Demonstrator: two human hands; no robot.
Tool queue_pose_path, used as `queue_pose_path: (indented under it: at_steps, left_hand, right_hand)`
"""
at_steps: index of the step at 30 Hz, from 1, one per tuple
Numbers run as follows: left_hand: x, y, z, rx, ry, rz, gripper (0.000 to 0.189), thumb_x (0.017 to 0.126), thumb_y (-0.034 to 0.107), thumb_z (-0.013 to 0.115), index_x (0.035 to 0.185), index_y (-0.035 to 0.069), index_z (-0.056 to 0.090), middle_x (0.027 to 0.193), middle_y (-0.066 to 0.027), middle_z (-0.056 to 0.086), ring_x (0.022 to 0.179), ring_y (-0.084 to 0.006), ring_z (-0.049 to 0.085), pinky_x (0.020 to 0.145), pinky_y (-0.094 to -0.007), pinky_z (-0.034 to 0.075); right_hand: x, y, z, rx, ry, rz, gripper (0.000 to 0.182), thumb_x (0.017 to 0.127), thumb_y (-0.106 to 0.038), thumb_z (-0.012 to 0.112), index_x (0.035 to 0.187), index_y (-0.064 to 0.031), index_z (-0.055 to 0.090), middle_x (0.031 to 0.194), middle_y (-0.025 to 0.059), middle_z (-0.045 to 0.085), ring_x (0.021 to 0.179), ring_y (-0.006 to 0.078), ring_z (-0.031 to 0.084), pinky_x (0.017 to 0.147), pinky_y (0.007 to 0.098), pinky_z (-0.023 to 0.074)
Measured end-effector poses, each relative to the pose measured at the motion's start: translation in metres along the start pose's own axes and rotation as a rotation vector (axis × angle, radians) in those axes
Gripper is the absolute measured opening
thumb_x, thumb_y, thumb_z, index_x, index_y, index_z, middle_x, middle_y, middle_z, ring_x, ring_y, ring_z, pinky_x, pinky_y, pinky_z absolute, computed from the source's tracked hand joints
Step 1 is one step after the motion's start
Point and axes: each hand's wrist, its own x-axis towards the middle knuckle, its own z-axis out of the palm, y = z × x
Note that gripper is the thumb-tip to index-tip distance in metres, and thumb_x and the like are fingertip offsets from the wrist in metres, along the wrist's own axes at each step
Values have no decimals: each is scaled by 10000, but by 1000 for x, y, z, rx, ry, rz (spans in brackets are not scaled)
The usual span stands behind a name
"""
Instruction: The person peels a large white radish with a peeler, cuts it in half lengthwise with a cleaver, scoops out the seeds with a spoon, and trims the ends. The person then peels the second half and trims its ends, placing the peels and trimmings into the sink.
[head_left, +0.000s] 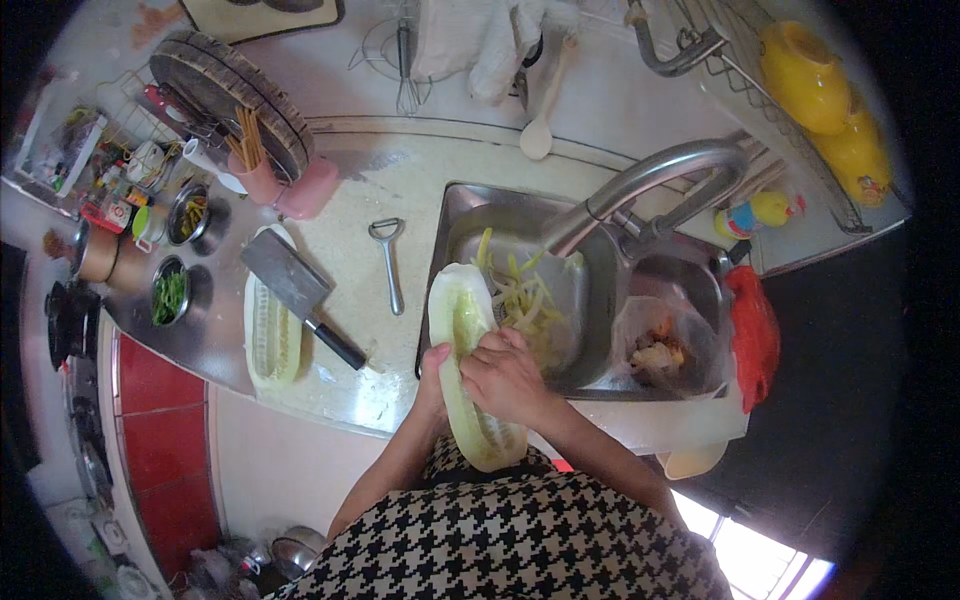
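A peeled, halved pale green gourd (461, 319) is held lengthwise in front of my body, its hollow facing up. My left hand (433, 375) grips its left side, the thumb on the rim and the other fingers hidden beneath. My right hand (504, 375) has its fingers curled in the hollow and against the right rim; whether they pinch anything is hidden. Above that hand the hollow looks scooped, while seedy pulp shows below it. Behind the gourd, pale green peelings (525, 300) lie in the left basin of the steel sink (592, 330).
A second gourd half (274, 360) lies on the counter under a cleaver (289, 274). Right of it is a metal peeler (390, 262). The faucet (660, 172) arches over the sink. A plastic bag of scraps (660, 349) sits in the right basin, beside a red bag (754, 337).
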Motion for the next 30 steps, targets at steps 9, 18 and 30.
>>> queue_pose_path:
  at_steps: [9, 18, 30]
  left_hand:
    - [8, 6, 32, 47, 92, 20, 749, 725, 496, 451, 1280, -2, 380, 1190, -177, 495, 1088, -290, 495, 943, -380, 381]
    - [36, 22, -2, 167, 160, 162, 787, 701, 542, 538, 1266, 13, 395, 1162, -153, 501, 1055, -296, 503, 902, -391, 408]
    - [32, -8, 3, 171, 148, 258, 726, 780, 384, 561, 1348, 74, 232, 1192, -99, 415, 1071, -210, 446, 900, -340, 403]
  right_hand:
    - [-3, 26, -14, 6, 10, -158, 112, 688, -182, 601, 628, -102, 549, 610, 19, 567, 704, 184, 509, 773, 355, 360]
    - [16, 86, -24, 107, 131, 75, 129, 728, -135, 612, 839, -70, 599, 861, 84, 565, 839, 292, 519, 760, 396, 418]
    - [45, 67, 6, -84, -13, -3, 162, 754, -164, 601, 848, -53, 529, 861, 115, 498, 894, 295, 485, 764, 377, 455]
